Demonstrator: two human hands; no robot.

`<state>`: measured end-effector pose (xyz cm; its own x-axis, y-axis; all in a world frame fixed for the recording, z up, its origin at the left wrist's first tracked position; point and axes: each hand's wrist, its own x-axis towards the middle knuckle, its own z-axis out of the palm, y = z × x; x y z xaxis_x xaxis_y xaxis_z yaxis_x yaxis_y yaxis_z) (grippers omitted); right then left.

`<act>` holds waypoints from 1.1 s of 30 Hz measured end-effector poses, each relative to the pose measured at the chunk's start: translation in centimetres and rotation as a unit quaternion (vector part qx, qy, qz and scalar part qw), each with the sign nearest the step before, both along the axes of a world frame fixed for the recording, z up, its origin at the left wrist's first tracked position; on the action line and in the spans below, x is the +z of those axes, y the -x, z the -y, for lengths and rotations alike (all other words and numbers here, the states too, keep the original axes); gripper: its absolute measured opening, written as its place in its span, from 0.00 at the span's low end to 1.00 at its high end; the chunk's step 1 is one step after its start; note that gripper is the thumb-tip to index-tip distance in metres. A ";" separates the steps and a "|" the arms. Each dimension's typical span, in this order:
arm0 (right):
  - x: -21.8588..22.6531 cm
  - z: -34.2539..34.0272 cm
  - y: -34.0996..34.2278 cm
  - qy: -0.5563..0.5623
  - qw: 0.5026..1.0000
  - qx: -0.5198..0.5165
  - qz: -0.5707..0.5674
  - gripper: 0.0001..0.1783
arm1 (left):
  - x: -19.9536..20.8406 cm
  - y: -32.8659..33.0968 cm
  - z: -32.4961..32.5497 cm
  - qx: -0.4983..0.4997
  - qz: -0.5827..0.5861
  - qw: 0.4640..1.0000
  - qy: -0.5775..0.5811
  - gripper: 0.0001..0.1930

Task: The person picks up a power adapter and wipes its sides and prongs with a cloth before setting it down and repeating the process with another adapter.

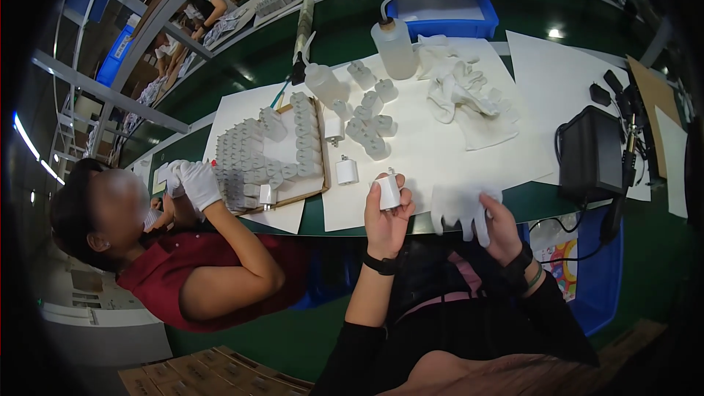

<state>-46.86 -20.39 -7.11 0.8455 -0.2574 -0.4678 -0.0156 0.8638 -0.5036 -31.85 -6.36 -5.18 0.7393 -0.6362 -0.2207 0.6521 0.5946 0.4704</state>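
Observation:
My left hand (386,231) is closed round a white plug-in charger (389,194), its metal prongs pointing up and away from me. In my right hand (504,231) a thin white glove (456,207) hangs by its edge, held between thumb and fingers over the table's near edge. Just beyond my left hand, a loose white charger (347,171) lies on white paper (433,154). Several more chargers (369,136) are grouped farther off. To their left, a shallow cardboard tray (325,169) holds packed rows of chargers (238,154).
At the left, a co-worker's gloved hands (194,182) are raised beside the tray. Two squeeze bottles (396,51) and crumpled white gloves (466,92) occupy the far side. A black box (590,152) with a soldering iron (631,139) stands at the right; a blue bin (598,279) sits below.

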 end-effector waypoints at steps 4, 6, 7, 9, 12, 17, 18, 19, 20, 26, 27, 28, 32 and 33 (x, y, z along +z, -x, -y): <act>2.7 0.4 -1.8 0.147 0.981 -0.122 0.035 0.19 | -0.7 0.3 0.1 -0.049 0.031 0.996 0.071 0.18; 4.7 0.4 -3.2 0.529 0.836 -0.114 0.084 0.18 | -0.4 0.7 0.6 -0.083 0.033 0.992 0.094 0.22; 5.3 0.1 -3.8 0.690 0.708 -0.103 0.104 0.18 | -0.3 1.3 0.9 -0.082 0.033 0.992 0.093 0.22; 4.4 -0.7 -5.1 0.834 0.531 -0.047 0.140 0.20 | -0.1 3.0 2.3 -0.013 0.037 0.998 -0.043 0.23; 2.7 -2.3 -4.8 0.838 0.517 -0.031 0.170 0.20 | -0.7 3.7 2.7 0.013 0.034 0.994 -0.107 0.23; 3.6 -1.4 -5.6 0.822 0.554 -0.014 0.134 0.22 | -1.1 5.0 2.1 0.017 0.036 0.992 -0.124 0.21; 3.4 -1.5 -5.4 0.824 0.550 -0.016 0.133 0.22 | -1.0 4.9 2.4 0.021 0.047 0.990 -0.128 0.21; 2.9 -1.9 -4.8 0.819 0.553 0.007 0.150 0.22 | -1.3 4.4 2.4 0.020 0.048 0.991 -0.123 0.21; 2.6 -2.5 -4.0 0.812 0.558 0.032 0.168 0.22 | -1.8 4.0 1.9 0.003 0.047 0.994 -0.103 0.20; 3.8 -0.9 -5.1 0.824 0.548 0.035 0.143 0.23 | -1.2 4.5 2.1 0.012 0.019 0.995 -0.095 0.19; 3.4 -1.2 -4.4 0.797 0.569 0.080 0.187 0.22 | -1.1 4.1 1.9 0.011 0.018 0.995 -0.096 0.19; 3.0 -1.3 -3.6 0.767 0.585 0.124 0.231 0.22 | -1.0 3.1 1.6 0.005 0.015 0.997 -0.075 0.20; 0.7 -0.3 -0.2 0.376 0.863 0.335 0.041 0.21 | -1.6 0.6 0.3 0.007 0.016 1.000 -0.003 0.21; 0.7 -0.1 -0.1 0.375 0.864 0.334 0.040 0.21 | -2.0 0.3 0.2 0.007 0.019 0.999 0.032 0.20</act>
